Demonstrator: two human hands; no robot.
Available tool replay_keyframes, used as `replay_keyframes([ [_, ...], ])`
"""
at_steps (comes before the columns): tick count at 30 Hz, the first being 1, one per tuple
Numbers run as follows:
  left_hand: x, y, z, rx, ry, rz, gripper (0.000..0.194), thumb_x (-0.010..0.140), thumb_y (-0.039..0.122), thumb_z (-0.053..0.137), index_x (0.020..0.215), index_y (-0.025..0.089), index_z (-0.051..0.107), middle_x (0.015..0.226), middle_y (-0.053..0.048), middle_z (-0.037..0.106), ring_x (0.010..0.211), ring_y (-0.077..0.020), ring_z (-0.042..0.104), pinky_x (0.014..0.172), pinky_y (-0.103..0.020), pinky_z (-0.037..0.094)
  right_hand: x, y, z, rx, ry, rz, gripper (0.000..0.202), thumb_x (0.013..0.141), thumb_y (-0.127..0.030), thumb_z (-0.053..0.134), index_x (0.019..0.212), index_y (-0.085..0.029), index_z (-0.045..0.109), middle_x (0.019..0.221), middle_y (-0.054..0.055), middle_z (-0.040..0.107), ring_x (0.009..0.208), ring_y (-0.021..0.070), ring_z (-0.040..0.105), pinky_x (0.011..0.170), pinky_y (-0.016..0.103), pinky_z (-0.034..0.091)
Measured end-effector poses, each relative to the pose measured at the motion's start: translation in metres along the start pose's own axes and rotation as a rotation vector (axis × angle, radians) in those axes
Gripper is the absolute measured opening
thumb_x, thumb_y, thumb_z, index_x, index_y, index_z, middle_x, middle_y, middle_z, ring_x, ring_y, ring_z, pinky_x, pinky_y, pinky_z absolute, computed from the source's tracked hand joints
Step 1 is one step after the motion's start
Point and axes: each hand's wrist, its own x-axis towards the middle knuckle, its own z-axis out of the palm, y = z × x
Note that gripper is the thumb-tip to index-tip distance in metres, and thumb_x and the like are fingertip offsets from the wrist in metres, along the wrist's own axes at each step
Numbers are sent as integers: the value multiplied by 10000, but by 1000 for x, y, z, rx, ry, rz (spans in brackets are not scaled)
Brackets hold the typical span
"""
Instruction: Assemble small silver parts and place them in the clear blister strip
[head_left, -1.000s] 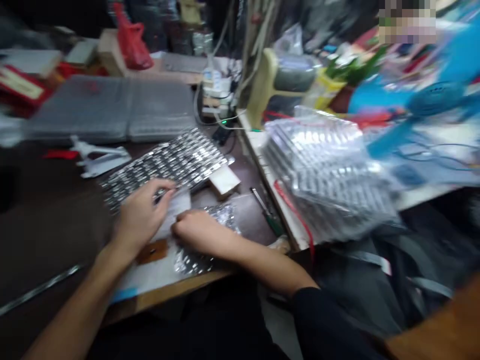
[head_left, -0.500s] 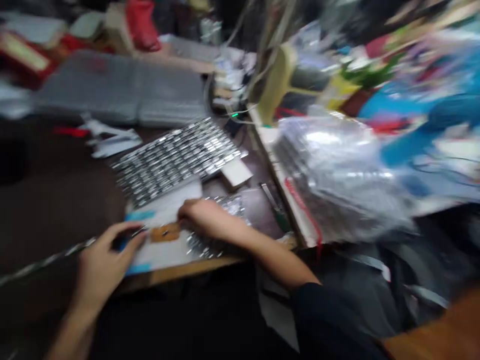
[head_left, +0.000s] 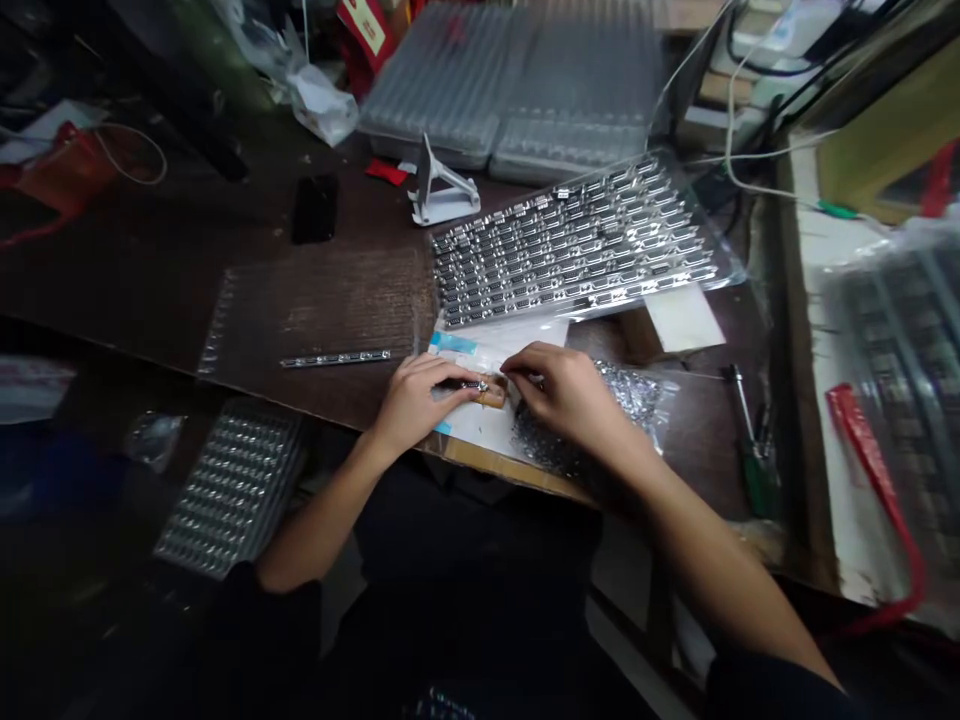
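Observation:
My left hand [head_left: 420, 405] pinches a small metal connector [head_left: 474, 385], D-sub in shape, between thumb and forefinger against the left end of a small brown block [head_left: 492, 392]. At the block's right end, my right hand [head_left: 566, 390] has its thumb and forefinger pressed together; whatever is between them is too small to make out. White paper [head_left: 469, 424] with blue tape lies beneath the block. A heap of tiny shiny metal parts [head_left: 551, 446] on a clear bag spreads under and beside my right hand. Behind both hands, a clear tray [head_left: 577, 245] holds rows of similar connectors.
A short row of connectors [head_left: 335, 359] rests on a clear empty tray [head_left: 322, 300] at left. A screwdriver [head_left: 744, 405] and green-handled tool [head_left: 759, 480] lie right. Also around are a white box [head_left: 684, 318], white stand [head_left: 442, 195], phone [head_left: 315, 208] and stacked trays [head_left: 229, 490] below the table's edge.
The head view has swung left and steadied, bringing the left tray and lower stack into sight. Both hands remain around the block, with my right fingertips still close to its right end.

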Motion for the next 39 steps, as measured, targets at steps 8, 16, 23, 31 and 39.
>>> replay_keyframes([
  [8, 1, 1, 1, 88, -5, 43, 128, 888, 374, 731, 906, 252, 766, 931, -10, 794, 888, -191, 706, 863, -357, 459, 0, -6, 2, -46, -83, 61, 240, 900, -122, 557, 1014, -150, 766, 995, 96, 749, 877, 198, 688, 793, 307, 493],
  [16, -2, 3, 2, 51, 50, 118, 104, 914, 322, 705, 941, 235, 756, 965, -21, 798, 925, -184, 724, 868, -342, 502, 3, -8, 12, -163, -106, 105, 232, 933, -148, 545, 1046, -140, 748, 1012, 106, 729, 869, 216, 675, 733, 303, 466],
  [23, -8, 0, 0, 140, 114, -72, 107, 904, 300, 707, 970, 222, 740, 985, -35, 783, 949, -222, 692, 892, -361, 519, 1, -15, 20, -218, -180, -145, 216, 990, -127, 514, 1101, -116, 699, 1032, 120, 692, 937, 208, 626, 823, 309, 477],
  [31, -10, 5, -1, 130, 104, -86, 136, 932, 241, 651, 1044, 220, 725, 1050, -48, 770, 991, -222, 686, 911, -367, 525, -1, -20, 15, -345, -218, -181, 239, 1024, -178, 506, 1178, -137, 684, 1024, 120, 680, 926, 218, 614, 770, 321, 439],
  [39, 3, 31, 18, -28, 99, -14, 86, 898, 219, 697, 978, 211, 727, 951, -43, 769, 918, -210, 700, 852, -363, 547, -9, 0, -21, -451, -270, 83, 114, 901, -250, 674, 961, -168, 728, 993, 108, 722, 824, 226, 657, 629, 304, 368],
])
